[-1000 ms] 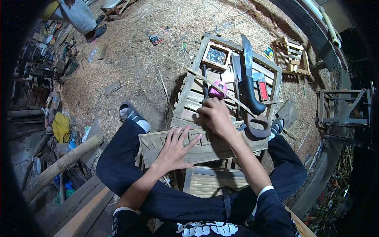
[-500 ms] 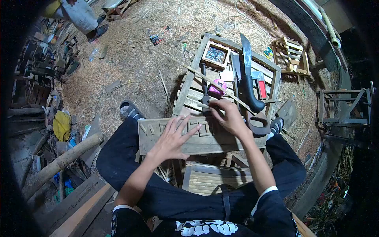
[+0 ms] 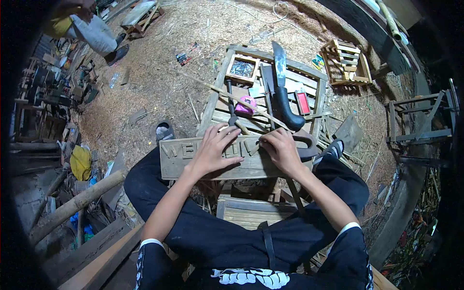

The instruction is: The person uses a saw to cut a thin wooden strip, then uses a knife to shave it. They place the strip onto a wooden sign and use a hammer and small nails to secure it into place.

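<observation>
A grey wooden board (image 3: 222, 172) lies across in front of me, with small wood strips on it forming raised letters. At its left end a strip letter E (image 3: 187, 151) shows plainly; the middle letters are partly covered. My left hand (image 3: 212, 153) rests over the board's middle, thumb spread and fingers apart. Near the right end of the letters, my right hand (image 3: 284, 153) pinches a small wood strip (image 3: 260, 144) against the board. Its fingertips partly hide the strip.
Beyond the board, a slatted wooden table (image 3: 209, 112) holds a machete (image 3: 285, 96), a pink tape measure (image 3: 246, 104), a box of nails (image 3: 241, 69) and a red-and-white box (image 3: 302, 103). A wooden crate (image 3: 345, 63) stands right. Another person's leg (image 3: 96, 36) is upper left.
My right hand has come down from beyond the board's far edge onto its face, near the letters. The left hand stays spread on the board. The view has shifted slightly.
</observation>
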Available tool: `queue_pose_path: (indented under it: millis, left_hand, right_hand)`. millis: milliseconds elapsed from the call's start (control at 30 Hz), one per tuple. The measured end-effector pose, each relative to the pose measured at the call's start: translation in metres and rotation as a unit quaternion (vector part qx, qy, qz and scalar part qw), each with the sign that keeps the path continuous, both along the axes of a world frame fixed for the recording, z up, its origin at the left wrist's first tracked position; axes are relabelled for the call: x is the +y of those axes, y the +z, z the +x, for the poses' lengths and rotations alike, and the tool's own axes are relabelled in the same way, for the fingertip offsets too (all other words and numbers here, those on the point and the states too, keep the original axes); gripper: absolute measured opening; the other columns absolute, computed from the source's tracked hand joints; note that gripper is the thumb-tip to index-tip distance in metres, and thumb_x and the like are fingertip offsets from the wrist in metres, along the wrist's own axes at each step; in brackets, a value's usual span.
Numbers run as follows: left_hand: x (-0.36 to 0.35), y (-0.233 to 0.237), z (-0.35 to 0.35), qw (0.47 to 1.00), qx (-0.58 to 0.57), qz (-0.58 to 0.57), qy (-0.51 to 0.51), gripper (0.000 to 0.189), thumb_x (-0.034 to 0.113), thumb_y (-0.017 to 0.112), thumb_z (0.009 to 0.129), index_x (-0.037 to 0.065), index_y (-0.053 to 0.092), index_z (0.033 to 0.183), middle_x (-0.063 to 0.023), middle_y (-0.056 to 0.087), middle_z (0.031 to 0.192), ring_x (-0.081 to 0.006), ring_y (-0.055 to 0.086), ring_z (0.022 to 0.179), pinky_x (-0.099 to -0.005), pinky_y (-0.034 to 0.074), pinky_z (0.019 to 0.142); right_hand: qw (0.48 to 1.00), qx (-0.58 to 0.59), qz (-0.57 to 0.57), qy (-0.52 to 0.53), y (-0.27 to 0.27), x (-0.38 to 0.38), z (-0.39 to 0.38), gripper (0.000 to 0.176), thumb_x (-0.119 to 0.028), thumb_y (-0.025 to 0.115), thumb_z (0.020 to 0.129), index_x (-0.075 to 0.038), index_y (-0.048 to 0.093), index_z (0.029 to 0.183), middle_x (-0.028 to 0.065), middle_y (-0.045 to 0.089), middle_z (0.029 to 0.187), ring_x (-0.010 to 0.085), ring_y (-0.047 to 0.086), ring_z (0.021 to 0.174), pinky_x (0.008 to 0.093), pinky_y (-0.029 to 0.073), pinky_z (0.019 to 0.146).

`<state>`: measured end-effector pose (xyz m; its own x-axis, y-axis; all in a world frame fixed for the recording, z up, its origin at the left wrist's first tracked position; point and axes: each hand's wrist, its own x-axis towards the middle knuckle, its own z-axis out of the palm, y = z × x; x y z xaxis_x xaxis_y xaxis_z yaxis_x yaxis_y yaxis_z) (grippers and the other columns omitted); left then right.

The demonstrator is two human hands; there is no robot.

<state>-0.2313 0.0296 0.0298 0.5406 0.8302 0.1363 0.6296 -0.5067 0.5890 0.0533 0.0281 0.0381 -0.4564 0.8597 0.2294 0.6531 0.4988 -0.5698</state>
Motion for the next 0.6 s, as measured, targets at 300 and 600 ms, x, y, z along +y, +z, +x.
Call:
queue_pose_path:
  millis: [300,600]
  left_hand:
    - [0.017,-0.009,0.023,0.997,-0.028,0.048,-0.053,0.058,0.042,0.089,0.075,0.011,0.073,0.122,-0.0079,0.068,0.133,-0.0293,0.054,0.139,-0.053,0.032,0.122]
    - [0.019,-0.008,0.017,0.997,-0.03,0.047,-0.053,0.056,0.04,0.091,0.073,0.011,0.073,0.117,-0.006,0.07,0.131,-0.0285,0.055,0.138,-0.0531,0.032,0.123]
  right_hand:
    - [0.997,-0.078,0.009,-0.017,0.005,-0.017,0.0,0.055,-0.024,0.083,0.085,-0.006,0.062,0.132,0.0094,0.064,0.123,0.0308,0.056,0.122,0.048,0.041,0.101]
    - [0.993,-0.108,-0.051,-0.013,0.013,-0.014,0.009,0.06,-0.044,0.082,0.086,-0.015,0.066,0.136,0.0059,0.065,0.127,0.0252,0.056,0.126,0.0549,0.032,0.104]
